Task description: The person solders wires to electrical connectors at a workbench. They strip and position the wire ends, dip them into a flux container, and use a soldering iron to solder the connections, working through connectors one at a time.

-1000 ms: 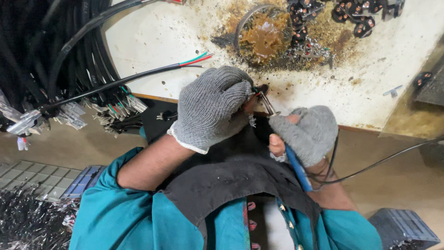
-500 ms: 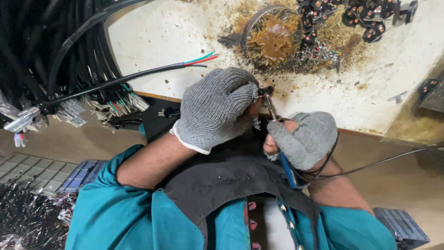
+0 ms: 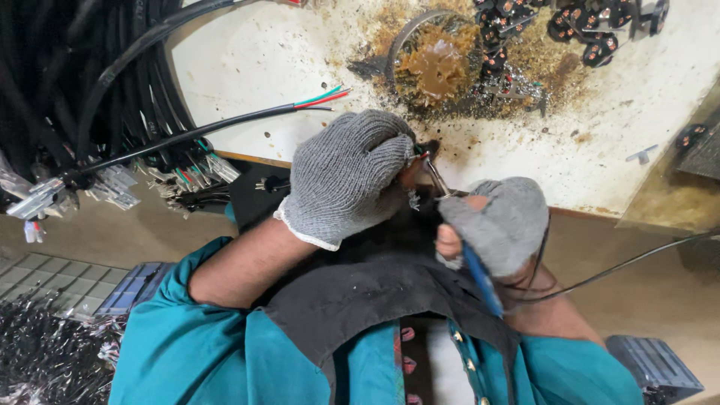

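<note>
A blue-handled soldering iron [image 3: 474, 270] is gripped in the gloved right hand [image 3: 499, 223], and its metal tip is brought to a small part pinched by the gloved left hand [image 3: 346, 174]. A black cable [image 3: 202, 131] with red and green wires is laid on the stained white table [image 3: 255, 60], near a round tin of brown flux [image 3: 433, 61].

No packages, signs or screens are seen. Only small pale tags [image 3: 112, 187], possibly labels, are seen bunched on cable ends at the left, too blurred to confirm.

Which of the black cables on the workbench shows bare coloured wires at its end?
The long black cable lying across the white bench top; green and red wires fan from its tip, unlike the bundled cables at left.
</note>
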{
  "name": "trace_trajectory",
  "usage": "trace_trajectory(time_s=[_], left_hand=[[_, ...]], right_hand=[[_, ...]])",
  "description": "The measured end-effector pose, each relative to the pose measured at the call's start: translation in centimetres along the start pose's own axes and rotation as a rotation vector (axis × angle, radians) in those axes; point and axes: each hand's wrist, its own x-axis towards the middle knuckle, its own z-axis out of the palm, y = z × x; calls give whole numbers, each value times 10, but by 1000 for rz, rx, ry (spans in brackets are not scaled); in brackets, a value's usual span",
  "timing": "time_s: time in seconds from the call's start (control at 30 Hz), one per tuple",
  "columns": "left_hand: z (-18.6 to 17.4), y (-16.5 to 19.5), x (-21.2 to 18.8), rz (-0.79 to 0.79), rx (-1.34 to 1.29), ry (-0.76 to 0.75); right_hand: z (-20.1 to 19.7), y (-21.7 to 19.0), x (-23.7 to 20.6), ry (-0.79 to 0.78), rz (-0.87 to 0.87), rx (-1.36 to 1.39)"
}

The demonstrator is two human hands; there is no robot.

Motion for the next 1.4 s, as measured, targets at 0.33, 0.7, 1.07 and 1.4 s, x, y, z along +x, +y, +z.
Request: trace_trajectory(time_s=[0.33, 0.7, 1.07, 1.4], left_hand=[[1, 1, 0, 13, -15, 21], [4, -1, 0, 49, -29, 70], [1, 2, 3, 47, -14, 49], [-2, 3, 0, -7, 3, 19]], right_hand=[[7, 3, -1, -121, 852, 840], [4, 2, 5, -312, 727, 398], [-47, -12, 37, 669, 356, -85], [-75, 85, 33, 407, 19, -568]])
